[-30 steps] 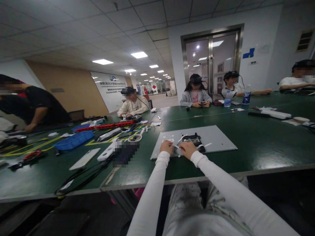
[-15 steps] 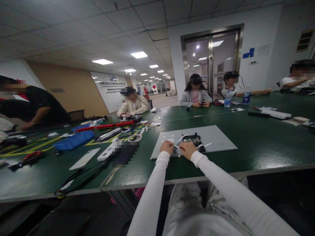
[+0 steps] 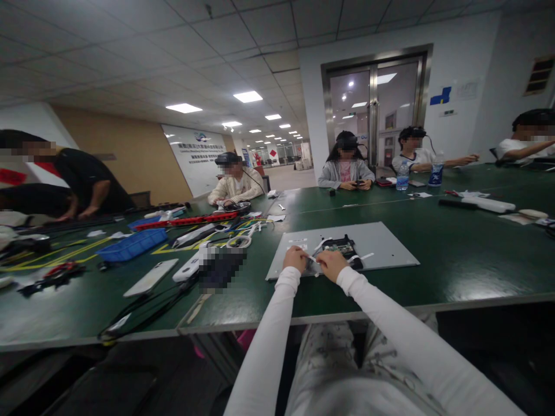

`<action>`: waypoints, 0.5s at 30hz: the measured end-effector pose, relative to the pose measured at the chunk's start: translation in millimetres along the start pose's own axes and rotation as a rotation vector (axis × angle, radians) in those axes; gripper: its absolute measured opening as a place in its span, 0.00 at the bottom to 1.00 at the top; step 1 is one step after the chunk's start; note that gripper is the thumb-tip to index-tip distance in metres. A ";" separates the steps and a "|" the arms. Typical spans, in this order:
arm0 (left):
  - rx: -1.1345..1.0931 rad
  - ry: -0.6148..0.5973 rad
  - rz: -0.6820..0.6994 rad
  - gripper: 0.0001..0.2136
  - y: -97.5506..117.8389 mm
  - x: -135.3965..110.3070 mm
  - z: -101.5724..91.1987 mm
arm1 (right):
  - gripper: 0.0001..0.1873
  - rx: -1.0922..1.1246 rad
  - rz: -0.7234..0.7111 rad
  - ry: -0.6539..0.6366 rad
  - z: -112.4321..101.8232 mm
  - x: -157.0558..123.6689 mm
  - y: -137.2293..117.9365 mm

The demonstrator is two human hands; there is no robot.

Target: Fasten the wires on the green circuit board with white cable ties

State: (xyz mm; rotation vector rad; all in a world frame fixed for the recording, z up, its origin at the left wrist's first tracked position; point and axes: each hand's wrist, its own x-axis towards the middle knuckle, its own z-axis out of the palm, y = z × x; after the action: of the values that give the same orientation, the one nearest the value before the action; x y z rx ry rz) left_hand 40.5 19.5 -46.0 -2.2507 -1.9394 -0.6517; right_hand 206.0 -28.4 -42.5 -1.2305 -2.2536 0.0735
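My left hand [image 3: 295, 258] and my right hand [image 3: 331, 264] rest close together on the near edge of a grey mat [image 3: 381, 240] on the green table [image 3: 455, 254]. Both are closed in a pinch on a small white strip [image 3: 313, 263] held between them. Just beyond my fingers lies a small black circuit board [image 3: 342, 247] with white strips sticking out around it. Both arms wear long white sleeves.
To the left lie a white phone [image 3: 150, 277], a white device [image 3: 187, 269], black cables [image 3: 143, 315], scissors [image 3: 240, 240], a blue tray [image 3: 132, 245] and a red bar [image 3: 191, 220]. Several people sit round the table. Water bottles [image 3: 402, 175] stand at the far side.
My hands have drawn slightly closer together on the strip. The person in black at the far left has leaned further over the table.
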 end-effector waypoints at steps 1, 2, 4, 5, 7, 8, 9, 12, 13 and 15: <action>0.000 -0.001 0.003 0.12 0.5 -0.2 -0.6 | 0.12 0.002 -0.002 0.002 0.1 0.1 0.0; -0.002 -0.006 0.004 0.12 1.1 -0.5 -1.3 | 0.12 0.004 -0.004 0.004 0.2 0.1 0.0; -0.012 -0.020 0.002 0.12 2.5 -1.2 -3.1 | 0.12 0.007 -0.006 0.008 0.6 0.1 0.3; -0.017 -0.030 0.000 0.12 3.3 -1.6 -4.2 | 0.12 0.007 -0.007 0.009 0.9 0.1 0.5; -0.027 -0.049 0.002 0.12 5.0 -2.5 -6.2 | 0.12 0.007 -0.009 0.016 1.4 0.1 0.8; -0.031 -0.055 0.004 0.12 5.7 -3.0 -7.1 | 0.12 0.007 -0.009 0.019 1.5 0.0 1.0; -0.032 -0.057 0.004 0.12 6.4 -3.4 -7.8 | 0.12 0.007 -0.009 0.022 1.6 0.0 1.1; -0.016 -0.038 0.005 0.12 7.3 -4.5 -8.5 | 0.12 0.010 -0.008 0.016 1.5 0.1 1.1; -0.004 -0.027 0.003 0.12 7.1 -4.7 -8.4 | 0.12 0.012 -0.008 0.012 1.5 0.2 1.1; 0.023 -0.011 0.000 0.12 6.3 -5.0 -7.8 | 0.12 0.015 -0.009 0.008 1.4 0.4 0.9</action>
State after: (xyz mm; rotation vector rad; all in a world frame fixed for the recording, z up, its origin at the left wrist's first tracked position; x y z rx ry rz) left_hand 44.1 11.0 -39.6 -2.2448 -1.9421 -0.6153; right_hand 205.7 -27.3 -43.8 -1.2100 -2.2475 0.0816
